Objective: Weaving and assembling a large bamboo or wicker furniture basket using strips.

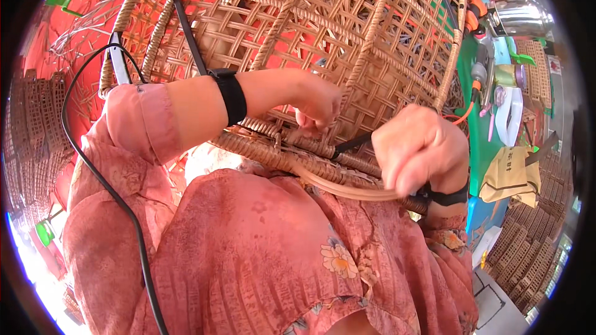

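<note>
A large brown wicker panel [292, 31], openly woven with thick wrapped ribs, lies in front of me with its bound near edge [267, 152] against my lap. My left hand [318, 107] is closed, with its fingers bent down just above that edge; what they pinch is hidden. To the right, my right hand [422, 149] is curled closed over the edge, slightly blurred, its grip not visible. A dark strip [354, 143] runs between the two hands. Below them bends a bundle of pale, smooth cane [347, 187]. Each wrist wears a black band.
On the right, a green surface [481, 167] bears a power tool with an orange cord, tape rolls and a yellow cloth bag [512, 177]. A steel container [524, 17] stands far right. Stacked woven panels [528, 254] flank both sides. A black cable [105, 180] crosses my left sleeve.
</note>
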`<action>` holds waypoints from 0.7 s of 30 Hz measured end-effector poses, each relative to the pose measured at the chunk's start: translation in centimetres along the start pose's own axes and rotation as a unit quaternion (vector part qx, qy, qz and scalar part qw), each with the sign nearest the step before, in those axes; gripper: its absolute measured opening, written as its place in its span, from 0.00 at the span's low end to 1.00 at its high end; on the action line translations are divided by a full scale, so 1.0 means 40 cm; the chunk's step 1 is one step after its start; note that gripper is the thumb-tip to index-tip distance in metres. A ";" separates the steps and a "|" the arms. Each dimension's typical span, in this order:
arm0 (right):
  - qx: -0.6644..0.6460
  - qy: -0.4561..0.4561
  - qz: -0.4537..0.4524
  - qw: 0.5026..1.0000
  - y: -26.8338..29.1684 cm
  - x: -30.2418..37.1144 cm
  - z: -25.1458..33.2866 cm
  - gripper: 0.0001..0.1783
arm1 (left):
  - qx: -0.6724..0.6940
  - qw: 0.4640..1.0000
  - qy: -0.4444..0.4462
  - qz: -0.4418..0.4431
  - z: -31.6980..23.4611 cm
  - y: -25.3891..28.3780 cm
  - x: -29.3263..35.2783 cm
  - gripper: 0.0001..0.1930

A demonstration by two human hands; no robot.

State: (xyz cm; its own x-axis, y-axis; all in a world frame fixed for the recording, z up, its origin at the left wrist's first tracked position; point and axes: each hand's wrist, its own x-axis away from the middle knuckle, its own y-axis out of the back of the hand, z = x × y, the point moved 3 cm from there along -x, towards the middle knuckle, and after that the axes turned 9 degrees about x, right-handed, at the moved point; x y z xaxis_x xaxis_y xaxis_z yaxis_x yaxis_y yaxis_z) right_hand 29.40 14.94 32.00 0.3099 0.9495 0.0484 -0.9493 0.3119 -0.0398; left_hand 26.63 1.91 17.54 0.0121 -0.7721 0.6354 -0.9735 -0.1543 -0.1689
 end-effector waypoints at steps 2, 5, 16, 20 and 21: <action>0.009 -0.166 -0.096 0.981 0.023 0.014 -0.060 0.15 | -0.022 0.999 0.011 -0.028 0.008 0.012 0.000 0.14; 0.144 -0.245 -0.222 0.933 0.038 0.005 -0.187 0.18 | -0.143 0.989 0.002 -0.026 0.005 0.025 -0.001 0.14; -0.129 -0.360 -0.297 0.875 -0.005 0.034 -0.311 0.10 | -0.133 0.986 0.073 -0.071 0.005 0.037 0.016 0.15; -0.165 -0.385 -0.278 0.864 -0.009 0.027 -0.327 0.10 | -0.076 0.987 0.065 -0.128 -0.001 0.032 0.032 0.12; -0.155 -0.386 -0.273 0.868 -0.008 0.027 -0.330 0.11 | -0.086 0.986 0.075 -0.119 -0.003 0.030 0.032 0.12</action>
State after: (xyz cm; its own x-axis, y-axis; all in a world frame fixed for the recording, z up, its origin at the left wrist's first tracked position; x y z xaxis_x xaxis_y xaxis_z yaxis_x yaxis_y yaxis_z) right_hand 30.75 16.30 18.88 0.4671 0.3894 0.7939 -0.5763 0.8150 -0.0607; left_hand 25.46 0.81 18.27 0.2226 -0.6245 0.7486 -0.9719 -0.2021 0.1204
